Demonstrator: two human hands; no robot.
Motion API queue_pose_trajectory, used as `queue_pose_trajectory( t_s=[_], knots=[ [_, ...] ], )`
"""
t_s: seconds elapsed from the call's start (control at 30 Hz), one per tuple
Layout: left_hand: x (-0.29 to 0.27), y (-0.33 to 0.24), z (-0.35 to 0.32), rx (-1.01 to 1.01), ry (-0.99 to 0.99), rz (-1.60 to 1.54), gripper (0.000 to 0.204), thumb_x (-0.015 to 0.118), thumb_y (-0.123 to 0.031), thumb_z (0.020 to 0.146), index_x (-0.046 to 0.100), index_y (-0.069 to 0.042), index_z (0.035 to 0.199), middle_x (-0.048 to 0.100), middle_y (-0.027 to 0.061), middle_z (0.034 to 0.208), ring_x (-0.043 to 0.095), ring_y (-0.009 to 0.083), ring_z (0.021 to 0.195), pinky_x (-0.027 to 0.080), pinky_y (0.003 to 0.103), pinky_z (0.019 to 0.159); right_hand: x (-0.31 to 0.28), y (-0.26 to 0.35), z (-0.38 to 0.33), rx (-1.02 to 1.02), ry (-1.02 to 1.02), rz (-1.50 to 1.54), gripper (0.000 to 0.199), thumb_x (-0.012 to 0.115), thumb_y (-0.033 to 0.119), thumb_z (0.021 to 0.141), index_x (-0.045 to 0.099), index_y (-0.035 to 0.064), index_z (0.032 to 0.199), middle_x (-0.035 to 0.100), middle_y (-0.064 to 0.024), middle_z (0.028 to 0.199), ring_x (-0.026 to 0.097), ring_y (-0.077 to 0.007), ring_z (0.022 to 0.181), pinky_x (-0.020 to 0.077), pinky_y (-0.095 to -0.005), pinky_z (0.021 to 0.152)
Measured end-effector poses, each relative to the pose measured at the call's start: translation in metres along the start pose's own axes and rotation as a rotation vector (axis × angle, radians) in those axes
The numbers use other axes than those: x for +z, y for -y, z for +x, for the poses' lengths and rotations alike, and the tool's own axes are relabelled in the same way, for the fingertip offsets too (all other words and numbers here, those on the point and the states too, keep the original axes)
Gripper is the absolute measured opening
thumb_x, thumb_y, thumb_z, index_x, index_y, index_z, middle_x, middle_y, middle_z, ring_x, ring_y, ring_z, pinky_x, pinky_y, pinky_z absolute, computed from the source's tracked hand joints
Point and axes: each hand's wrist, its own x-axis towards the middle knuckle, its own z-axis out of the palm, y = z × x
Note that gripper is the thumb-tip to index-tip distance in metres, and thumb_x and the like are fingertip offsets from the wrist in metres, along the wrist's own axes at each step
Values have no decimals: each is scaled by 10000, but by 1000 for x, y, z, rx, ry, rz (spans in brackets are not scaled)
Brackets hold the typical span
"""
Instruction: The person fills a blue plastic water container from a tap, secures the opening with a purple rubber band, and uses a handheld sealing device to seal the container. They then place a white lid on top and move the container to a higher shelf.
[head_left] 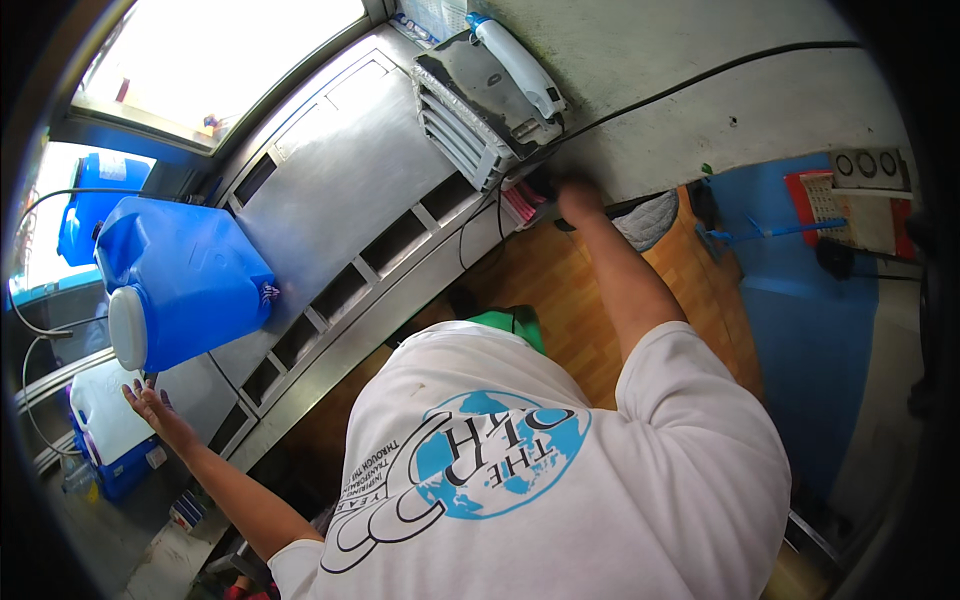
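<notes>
My left hand (155,408) is raised with its fingers apart, palm partly up, just below a big blue plastic water container (195,280). The container lies on its side on the metal counter, its wide white cap (127,328) facing the hand. Whether the fingertips touch it I cannot tell. My right arm stretches forward to the wall, where my right hand (576,198) is dark and smeared. Its fingers are hidden in shadow beside a pink item (524,203) at the counter's end.
A grey slatted box (465,105) stands at the counter's far end, a pale handheld device (515,65) on top. A black cable (700,78) runs along the wall. More containers, one blue (100,200) and one white-topped (112,410), stand at left. Slots line the metal counter (330,170).
</notes>
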Motion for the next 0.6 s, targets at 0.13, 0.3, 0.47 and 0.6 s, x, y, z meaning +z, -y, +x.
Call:
queue_pose_trajectory(
  t_s=[0.13,0.3,0.47,0.6],
  knots=[
    [-5,-14,-19,16,-10,13,863,509,-640,914,210,-107,1524,319,156,1514,370,310,1371,258,445,1125,13,-4,8,-17,166,-86,224,499,142,875,705,98,951,691,-163,979,664,-356,914,533,-464,810],
    [-20,-11,-35,20,-30,6,856,532,-627,911,222,-112,1521,329,154,1509,367,310,1375,262,452,1124,15,-10,7,8,105,27,229,491,151,883,711,102,925,693,-167,968,667,-362,899,532,-471,806],
    [-29,3,-46,2,-45,-31,861,554,-619,903,229,-114,1519,349,150,1500,370,307,1375,267,450,1124,-1,-8,15,97,58,72,238,479,160,895,685,110,1002,675,-162,1022,645,-360,950,520,-462,846],
    [-28,10,-56,-7,-38,-26,858,560,-611,903,236,-107,1517,347,153,1504,375,305,1374,270,443,1127,-6,-4,10,-28,-142,108,244,593,229,869,673,113,1069,673,-168,1048,635,-365,973,505,-453,862]
  ],
)
